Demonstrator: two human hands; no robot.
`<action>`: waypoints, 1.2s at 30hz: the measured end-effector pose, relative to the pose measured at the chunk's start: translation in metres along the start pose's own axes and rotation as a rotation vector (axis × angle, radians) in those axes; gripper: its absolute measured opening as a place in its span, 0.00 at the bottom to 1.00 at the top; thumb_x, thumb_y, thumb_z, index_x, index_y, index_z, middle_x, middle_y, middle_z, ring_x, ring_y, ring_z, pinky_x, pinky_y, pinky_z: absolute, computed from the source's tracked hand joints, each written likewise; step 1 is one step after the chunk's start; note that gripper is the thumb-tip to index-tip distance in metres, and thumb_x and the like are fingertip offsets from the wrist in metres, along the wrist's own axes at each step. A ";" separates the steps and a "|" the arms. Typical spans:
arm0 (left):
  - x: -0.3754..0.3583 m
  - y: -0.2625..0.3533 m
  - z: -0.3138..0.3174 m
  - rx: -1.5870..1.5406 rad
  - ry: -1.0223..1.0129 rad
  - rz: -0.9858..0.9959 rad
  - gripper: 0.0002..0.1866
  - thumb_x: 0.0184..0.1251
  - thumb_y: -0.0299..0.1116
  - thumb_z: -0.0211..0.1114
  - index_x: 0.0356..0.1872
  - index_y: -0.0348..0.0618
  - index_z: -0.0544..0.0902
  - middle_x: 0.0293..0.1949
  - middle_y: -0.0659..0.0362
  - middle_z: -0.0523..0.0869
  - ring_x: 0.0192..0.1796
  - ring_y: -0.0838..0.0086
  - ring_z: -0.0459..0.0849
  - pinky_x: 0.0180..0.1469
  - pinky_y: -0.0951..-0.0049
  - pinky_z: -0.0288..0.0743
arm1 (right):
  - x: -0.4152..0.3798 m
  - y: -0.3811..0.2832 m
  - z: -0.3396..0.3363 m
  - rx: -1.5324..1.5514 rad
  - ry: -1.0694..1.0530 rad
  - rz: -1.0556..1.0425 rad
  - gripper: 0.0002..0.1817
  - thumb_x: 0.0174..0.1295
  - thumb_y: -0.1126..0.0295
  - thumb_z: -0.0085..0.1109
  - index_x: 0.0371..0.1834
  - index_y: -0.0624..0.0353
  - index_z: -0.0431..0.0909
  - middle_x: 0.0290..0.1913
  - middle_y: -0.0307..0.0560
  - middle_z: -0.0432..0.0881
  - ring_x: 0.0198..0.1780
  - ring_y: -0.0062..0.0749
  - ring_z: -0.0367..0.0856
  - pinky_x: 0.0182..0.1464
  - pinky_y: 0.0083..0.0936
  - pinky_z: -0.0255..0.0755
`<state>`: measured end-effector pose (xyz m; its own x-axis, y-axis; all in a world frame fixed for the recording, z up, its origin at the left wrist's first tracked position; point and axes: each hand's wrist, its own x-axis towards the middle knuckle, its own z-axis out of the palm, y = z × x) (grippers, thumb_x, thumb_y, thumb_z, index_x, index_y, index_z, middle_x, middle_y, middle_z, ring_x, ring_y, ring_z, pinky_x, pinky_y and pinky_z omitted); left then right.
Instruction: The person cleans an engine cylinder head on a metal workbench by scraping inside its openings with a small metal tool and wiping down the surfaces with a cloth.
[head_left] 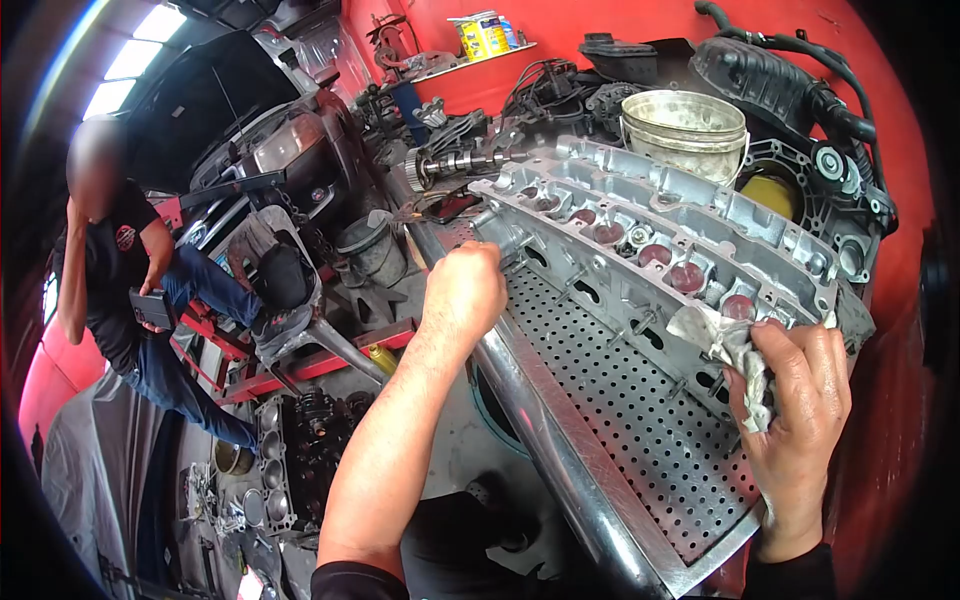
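A long grey metal cylinder head [620,270] lies on a perforated metal tray [600,375], with a row of reddish-brown round recesses along its top. My right hand [800,385] pinches a crumpled, stained white rag [738,350] between thumb and fingers. The rag touches the cylinder head's near right end, beside the last round recess. At the other end, my left hand [468,285] is closed in a fist against the head's left corner. Its fingertips are turned away, so what they grip is hidden.
A dirty white bucket [685,130] stands behind the cylinder head, with a camshaft [465,165] to its left. Engine parts fill the back of the bench. A person [130,260] sits at the left holding a dark device. An engine block [275,465] is on the floor.
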<state>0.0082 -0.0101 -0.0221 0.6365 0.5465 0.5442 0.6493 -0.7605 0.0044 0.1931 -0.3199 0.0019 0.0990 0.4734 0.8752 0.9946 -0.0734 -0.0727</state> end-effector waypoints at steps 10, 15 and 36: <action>0.000 0.017 0.008 -0.004 -0.035 -0.149 0.07 0.55 0.25 0.63 0.32 0.36 0.87 0.35 0.41 0.89 0.39 0.48 0.92 0.40 0.50 0.87 | -0.015 0.009 0.001 -0.039 -0.045 -0.019 0.22 0.54 0.79 0.72 0.54 0.65 0.80 0.43 0.56 0.77 0.47 0.53 0.78 0.51 0.39 0.73; 0.000 0.016 0.043 -0.060 0.058 -0.113 0.08 0.56 0.25 0.63 0.31 0.34 0.90 0.38 0.40 0.90 0.37 0.50 0.93 0.38 0.53 0.87 | -0.017 0.046 -0.014 0.015 -0.327 -0.056 0.28 0.70 0.58 0.60 0.70 0.59 0.73 0.67 0.55 0.71 0.66 0.52 0.74 0.71 0.48 0.64; -0.011 0.045 0.057 -0.121 0.219 -0.189 0.09 0.54 0.27 0.66 0.33 0.32 0.89 0.34 0.42 0.89 0.35 0.57 0.92 0.33 0.58 0.86 | -0.018 0.038 0.012 -0.066 0.029 -0.163 0.15 0.65 0.70 0.72 0.53 0.63 0.86 0.45 0.50 0.85 0.45 0.40 0.85 0.48 0.32 0.78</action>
<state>0.0539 -0.0300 -0.0752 0.3956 0.6035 0.6923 0.6847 -0.6962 0.2157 0.2298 -0.3210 -0.0224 -0.0656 0.4585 0.8863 0.9932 -0.0559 0.1025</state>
